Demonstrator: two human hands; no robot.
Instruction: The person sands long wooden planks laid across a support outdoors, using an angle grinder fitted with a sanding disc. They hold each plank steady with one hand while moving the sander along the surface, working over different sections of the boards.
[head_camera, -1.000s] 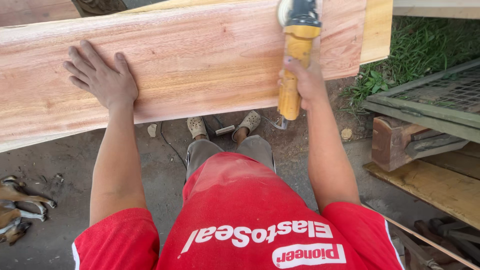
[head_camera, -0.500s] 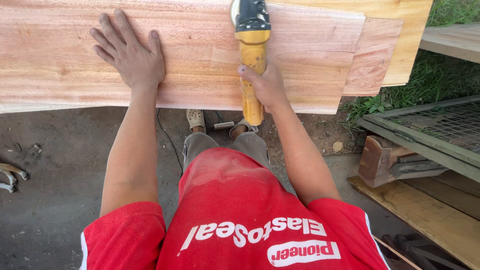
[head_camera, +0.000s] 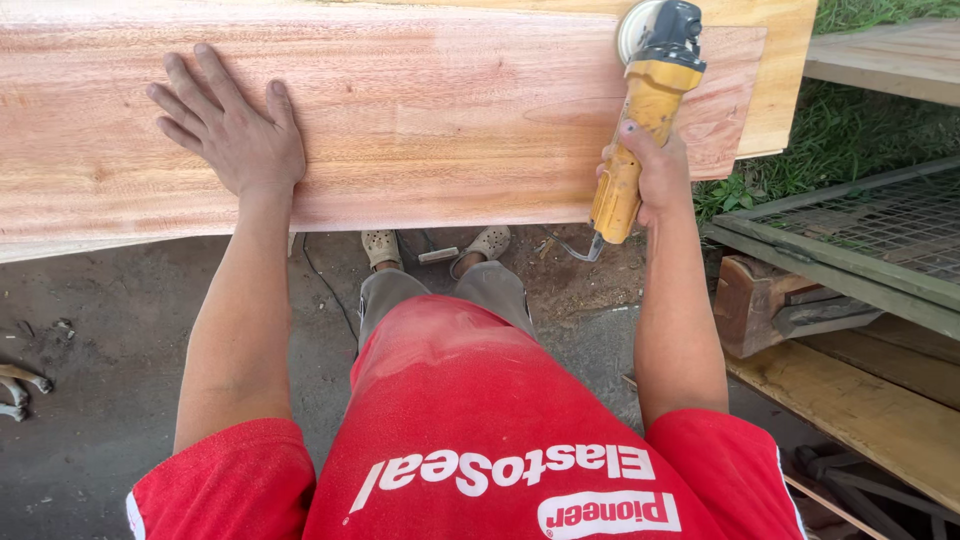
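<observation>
Pinkish wood fills the top of my view: a broad plank (head_camera: 420, 110) lying flat in front of me, with a paler yellow board (head_camera: 780, 70) showing past its far right end. My left hand (head_camera: 232, 130) lies flat on the plank, left of its middle, fingers spread and palm pressed to the grain. My right hand (head_camera: 655, 175) is closed around the yellow handle of a grinder (head_camera: 645, 110), near the plank's right end; the grinder's black head and round disc sit on the plank's top surface close to the far edge, and its handle slopes back toward me over the near edge. Below the plank's near edge I see my two feet in pale clogs (head_camera: 435, 245) on grey, dusty ground (head_camera: 90, 330). Right of the plank there is grass (head_camera: 860, 130), a wire-mesh frame (head_camera: 860, 230) and stacked timber (head_camera: 860, 410) beneath it.
</observation>
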